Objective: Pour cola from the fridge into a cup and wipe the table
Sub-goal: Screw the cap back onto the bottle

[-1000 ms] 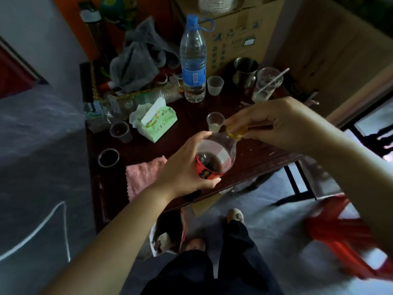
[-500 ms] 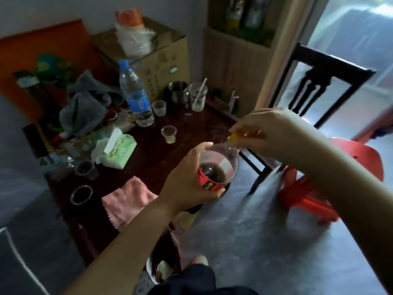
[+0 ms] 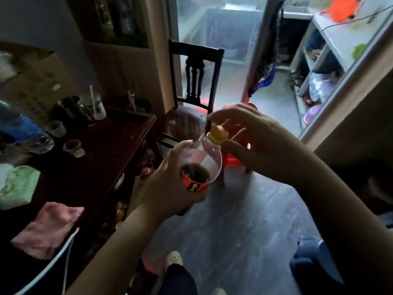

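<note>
- I am wrapping my left hand (image 3: 170, 184) tight around the cola bottle (image 3: 200, 165), holding it over the floor beside the table (image 3: 119, 135).
- My right hand (image 3: 255, 145) is pinching the yellow cap (image 3: 219, 133) with curled fingers.
- I am worrying that twisting fast could be making cola fizz out.
- The small cup (image 3: 73, 146) is sitting well apart, so pouring from here would be spilling.

The left hand (image 3: 170, 186) grips the cola bottle (image 3: 202, 165); the right hand (image 3: 261, 145) pinches its yellow cap (image 3: 218, 133).

Dim room, daylight from the doorway (image 3: 214, 30); edges blurred, perhaps warped.
</note>
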`<state>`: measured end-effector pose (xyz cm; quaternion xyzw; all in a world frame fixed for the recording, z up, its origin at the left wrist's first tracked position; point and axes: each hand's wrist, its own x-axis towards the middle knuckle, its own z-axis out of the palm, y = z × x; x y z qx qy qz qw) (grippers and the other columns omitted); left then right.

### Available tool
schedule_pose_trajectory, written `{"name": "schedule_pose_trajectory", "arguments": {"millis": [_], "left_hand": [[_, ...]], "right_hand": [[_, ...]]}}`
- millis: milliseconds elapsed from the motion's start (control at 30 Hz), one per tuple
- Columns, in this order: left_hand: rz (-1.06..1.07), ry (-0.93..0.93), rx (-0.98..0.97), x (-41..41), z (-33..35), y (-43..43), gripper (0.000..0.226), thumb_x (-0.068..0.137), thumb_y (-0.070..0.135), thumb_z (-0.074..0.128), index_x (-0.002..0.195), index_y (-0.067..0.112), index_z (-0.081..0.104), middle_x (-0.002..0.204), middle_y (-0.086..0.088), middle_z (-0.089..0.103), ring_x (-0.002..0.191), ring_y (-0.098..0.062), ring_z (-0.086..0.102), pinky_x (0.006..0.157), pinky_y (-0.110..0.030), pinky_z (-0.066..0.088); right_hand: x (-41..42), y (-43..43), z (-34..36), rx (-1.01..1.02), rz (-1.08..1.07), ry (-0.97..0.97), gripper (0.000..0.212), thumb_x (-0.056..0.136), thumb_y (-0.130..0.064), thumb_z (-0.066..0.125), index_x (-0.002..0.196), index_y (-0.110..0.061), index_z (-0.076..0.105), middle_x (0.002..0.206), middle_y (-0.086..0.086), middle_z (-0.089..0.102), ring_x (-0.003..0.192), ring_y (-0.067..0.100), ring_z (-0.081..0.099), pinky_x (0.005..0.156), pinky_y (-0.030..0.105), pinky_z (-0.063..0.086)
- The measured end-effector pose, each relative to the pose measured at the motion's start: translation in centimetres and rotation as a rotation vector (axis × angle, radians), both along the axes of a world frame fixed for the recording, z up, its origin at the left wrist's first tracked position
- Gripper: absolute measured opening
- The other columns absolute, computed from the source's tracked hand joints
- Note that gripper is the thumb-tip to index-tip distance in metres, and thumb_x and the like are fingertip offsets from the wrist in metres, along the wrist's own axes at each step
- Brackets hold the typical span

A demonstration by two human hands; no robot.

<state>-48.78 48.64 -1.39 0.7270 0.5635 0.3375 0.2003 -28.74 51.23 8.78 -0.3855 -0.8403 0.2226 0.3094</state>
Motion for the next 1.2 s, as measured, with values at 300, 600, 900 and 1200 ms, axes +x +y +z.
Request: {"name": "schedule_pose_trajectory", "arguments": {"millis": [300,600,900,1200], "left_hand": [[-0.291,0.002,0.064,3.8,1.7,-3.1,0.102,0.052,0.045,0.086,0.133,0.042,0.023,0.127,0.015,0.047,0.102,-0.003,0.047,0.07,-0.014,0.035],[-0.463,-0.013,0.072,3.5,1.7,-5.4,0.101,0.051,0.047,0.082,0.134,0.044,0.026,0.124,0.025,0.041,0.107,-0.011,0.054,0.077,-0.03,0.044],[-0.612,-0.013,0.031,5.4,3.2,-7.7,0.102,0.051,0.046,0.084,0.137,0.039,0.029,0.119,0.024,0.044,0.097,0.004,0.046,0.066,0.0,0.034],[-0.68,-0.022,0.097,14.2,4.6,-10.3,0.103,0.052,0.052,0.081,0.136,0.04,0.023,0.124,0.016,0.047,0.1,-0.001,0.048,0.073,-0.001,0.031]], "right_hand": [[3.9,-7.9,3.0,0.102,-0.349,-0.226,0.036,0.077,-0.046,0.063,0.096,-0.016,0.066,0.082,-0.011,0.056,0.072,0.005,0.056,0.065,0.022,0.048],[0.3,-13.2,0.8,0.279,-0.984,-0.396,0.061,0.075,-0.081,0.025,0.059,-0.024,0.042,0.049,-0.009,0.041,0.043,0.006,0.04,0.044,0.019,0.021],[4.6,-18.1,2.3,0.09,-0.464,0.014,0.028,0.088,-0.027,0.059,0.116,-0.022,0.063,0.108,-0.007,0.06,0.093,0.009,0.061,0.071,0.029,0.054],[11.3,-21.8,4.8,0.09,-0.792,-0.072,0.033,0.066,-0.053,0.064,0.083,-0.025,0.066,0.076,-0.017,0.056,0.074,-0.001,0.057,0.062,0.006,0.043]]}}
